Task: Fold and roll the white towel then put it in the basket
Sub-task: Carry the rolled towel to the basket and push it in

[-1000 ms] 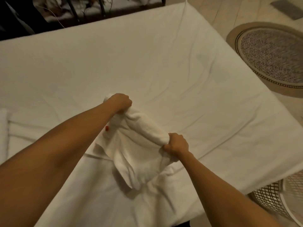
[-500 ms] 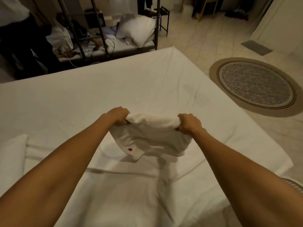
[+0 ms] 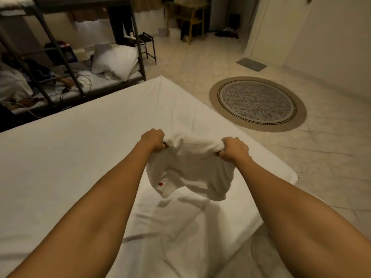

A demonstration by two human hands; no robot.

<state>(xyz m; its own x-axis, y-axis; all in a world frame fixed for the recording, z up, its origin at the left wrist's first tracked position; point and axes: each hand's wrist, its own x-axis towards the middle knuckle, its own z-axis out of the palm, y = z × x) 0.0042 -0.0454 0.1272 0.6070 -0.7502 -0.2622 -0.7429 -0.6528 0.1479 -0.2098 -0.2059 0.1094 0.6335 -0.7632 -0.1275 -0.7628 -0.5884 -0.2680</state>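
The white towel (image 3: 188,169) hangs in the air above the bed, partly rolled along its top edge. A small red tag shows near its lower left corner. My left hand (image 3: 153,138) grips the left end of the roll and my right hand (image 3: 232,148) grips the right end. The loose lower part droops between my forearms, clear of the sheet. The basket is out of view.
The bed with its white sheet (image 3: 70,157) fills the lower left. A round patterned rug (image 3: 258,103) lies on the tiled floor to the right. A metal bunk frame with a pillow (image 3: 115,61) stands behind the bed, and a chair beyond it.
Both hands have lifted the towel off the bed and brought it level in front of me. The view has tilted up, so the basket at the lower right has left the frame.
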